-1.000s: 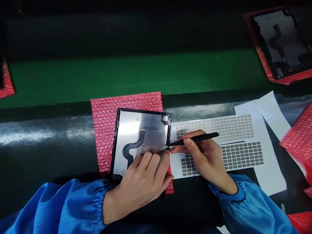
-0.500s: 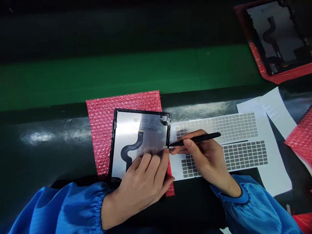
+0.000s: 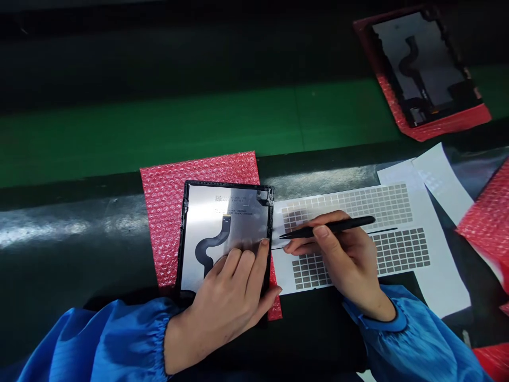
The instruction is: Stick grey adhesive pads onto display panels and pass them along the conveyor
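Note:
A black-framed display panel (image 3: 222,217) lies back-up on a red bubble-wrap sheet (image 3: 170,212), with a black flex cable (image 3: 210,244) curving across its silvery back. My left hand (image 3: 234,297) lies flat on the panel's lower right part, fingers stretched out, index fingertip pressing near the right edge. My right hand (image 3: 338,254) grips black tweezers (image 3: 330,228), their tip just right of the panel's edge, over a white sheet (image 3: 353,233) printed with rows of small grey stickers.
A green conveyor belt (image 3: 159,127) runs behind the dark bench. Another panel on red bubble wrap (image 3: 425,69) lies at the back right. More white backing paper (image 3: 441,175) and red bubble wrap (image 3: 485,223) sit at the right.
The tweezers' tip has pulled back slightly right, off the panel's edge and onto the sticker sheet. My left index finger has slid up along the panel's right edge. The view has shifted a little.

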`<state>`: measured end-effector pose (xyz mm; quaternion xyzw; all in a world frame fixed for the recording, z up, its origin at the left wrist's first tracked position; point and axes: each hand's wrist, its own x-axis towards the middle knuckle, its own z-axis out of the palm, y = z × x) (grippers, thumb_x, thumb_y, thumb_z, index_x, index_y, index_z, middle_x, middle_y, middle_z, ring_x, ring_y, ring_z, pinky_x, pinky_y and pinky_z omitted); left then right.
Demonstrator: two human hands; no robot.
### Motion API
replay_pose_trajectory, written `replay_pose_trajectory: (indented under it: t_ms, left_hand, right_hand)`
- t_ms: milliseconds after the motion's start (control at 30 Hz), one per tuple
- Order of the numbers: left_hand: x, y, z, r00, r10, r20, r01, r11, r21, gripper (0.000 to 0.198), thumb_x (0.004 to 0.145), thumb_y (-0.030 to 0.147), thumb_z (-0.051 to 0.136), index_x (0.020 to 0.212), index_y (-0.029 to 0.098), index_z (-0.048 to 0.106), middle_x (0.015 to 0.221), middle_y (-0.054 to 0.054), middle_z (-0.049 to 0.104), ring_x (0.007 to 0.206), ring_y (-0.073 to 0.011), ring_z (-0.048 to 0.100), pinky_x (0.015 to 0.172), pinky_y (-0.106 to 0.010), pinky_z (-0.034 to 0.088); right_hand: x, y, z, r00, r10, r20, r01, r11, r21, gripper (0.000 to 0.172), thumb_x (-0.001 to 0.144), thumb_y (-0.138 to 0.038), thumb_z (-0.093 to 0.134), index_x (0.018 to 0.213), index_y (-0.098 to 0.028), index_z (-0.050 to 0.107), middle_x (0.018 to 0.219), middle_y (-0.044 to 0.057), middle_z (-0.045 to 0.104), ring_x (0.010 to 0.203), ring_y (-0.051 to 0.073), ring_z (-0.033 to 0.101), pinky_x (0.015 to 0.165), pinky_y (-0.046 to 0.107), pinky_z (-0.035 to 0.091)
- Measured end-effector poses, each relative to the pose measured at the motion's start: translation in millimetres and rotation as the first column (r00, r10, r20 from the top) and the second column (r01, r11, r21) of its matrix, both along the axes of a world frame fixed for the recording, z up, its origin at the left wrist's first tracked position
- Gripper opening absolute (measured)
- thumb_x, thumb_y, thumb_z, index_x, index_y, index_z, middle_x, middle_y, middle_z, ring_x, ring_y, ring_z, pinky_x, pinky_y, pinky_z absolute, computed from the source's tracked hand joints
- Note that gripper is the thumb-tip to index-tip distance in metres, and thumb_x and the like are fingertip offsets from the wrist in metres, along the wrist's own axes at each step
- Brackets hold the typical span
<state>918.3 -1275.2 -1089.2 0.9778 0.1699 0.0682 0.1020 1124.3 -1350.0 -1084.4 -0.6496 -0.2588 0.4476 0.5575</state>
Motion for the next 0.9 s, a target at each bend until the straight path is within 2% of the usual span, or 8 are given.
replay_pose_trajectory:
  t_ms: [133, 267, 400, 500, 600, 900]
  left_hand:
    - [2.2, 5.8, 1.6, 0.998, 0.022, 0.060, -0.017, 0.996, -0.084, 0.061, 0.103, 0.043, 0.053, 0.139, -0.005, 0.054, 0.110, -0.020, 0.069, 0.098, -0.0283, 0.067, 0.076, -0.038, 0.061]
    - [7.7, 7.8, 9.1, 0.998, 0.005, 0.064, -0.001, 0.998, -0.067, 0.052, 0.103, 0.040, 0.054, 0.134, -0.001, 0.060, 0.113, -0.018, 0.069, 0.102, -0.0301, 0.066, 0.077, -0.039, 0.058]
    - [15.3, -3.4, 13.6, 0.990, -0.134, 0.044, 0.132, 0.991, 0.037, 0.049, 0.103, 0.038, 0.054, 0.139, 0.004, 0.060, 0.136, -0.016, 0.064, 0.119, -0.0315, 0.058, 0.094, -0.042, 0.051]
    - [19.5, -12.4, 11.4, 0.980, -0.190, -0.051, 0.193, 0.979, 0.061, 0.056, 0.105, 0.044, 0.047, 0.141, 0.004, 0.060, 0.150, -0.017, 0.056, 0.128, -0.0324, 0.051, 0.103, -0.044, 0.044]
    - [20.7, -15.4, 7.0, 0.974, -0.204, -0.102, 0.211, 0.975, 0.064, 0.060, 0.106, 0.046, 0.043, 0.143, 0.002, 0.058, 0.153, -0.019, 0.054, 0.128, -0.0329, 0.049, 0.104, -0.046, 0.042]
    - [20.9, -13.1, 4.6, 0.975, -0.200, -0.093, 0.206, 0.977, 0.061, 0.059, 0.107, 0.046, 0.043, 0.145, 0.003, 0.057, 0.155, -0.018, 0.053, 0.128, -0.0320, 0.048, 0.103, -0.046, 0.041]
  right_hand:
    - [13.7, -4.6, 6.5, 0.989, -0.031, 0.145, 0.030, 1.000, 0.005, 0.014, 0.102, -0.036, 0.067, 0.105, -0.023, 0.068, 0.086, 0.004, 0.080, 0.073, 0.022, 0.083, 0.068, 0.034, 0.072]
    - [27.1, -9.9, 7.1, 0.964, 0.078, 0.255, -0.075, 0.997, -0.019, 0.010, 0.102, -0.031, 0.067, 0.106, -0.022, 0.069, 0.080, 0.004, 0.079, 0.072, 0.021, 0.082, 0.067, 0.031, 0.070]
    - [30.1, -13.7, 1.7, 0.955, 0.162, 0.248, -0.152, 0.987, -0.058, 0.010, 0.103, -0.032, 0.066, 0.106, -0.022, 0.067, 0.080, 0.004, 0.079, 0.074, 0.020, 0.081, 0.065, 0.029, 0.067]
    - [28.8, -15.1, -2.4, 0.955, 0.181, 0.235, -0.172, 0.983, -0.058, 0.011, 0.104, -0.032, 0.064, 0.108, -0.021, 0.066, 0.085, 0.005, 0.079, 0.079, 0.021, 0.081, 0.067, 0.030, 0.067]
    - [28.2, -15.5, -4.3, 0.956, 0.179, 0.234, -0.170, 0.984, -0.061, 0.011, 0.104, -0.030, 0.064, 0.109, -0.021, 0.065, 0.085, 0.005, 0.079, 0.080, 0.020, 0.081, 0.067, 0.029, 0.067]
    - [29.1, -13.5, -4.4, 0.947, 0.190, 0.259, -0.180, 0.982, -0.060, 0.008, 0.105, -0.027, 0.062, 0.110, -0.022, 0.064, 0.082, 0.003, 0.078, 0.078, 0.019, 0.080, 0.065, 0.027, 0.066]
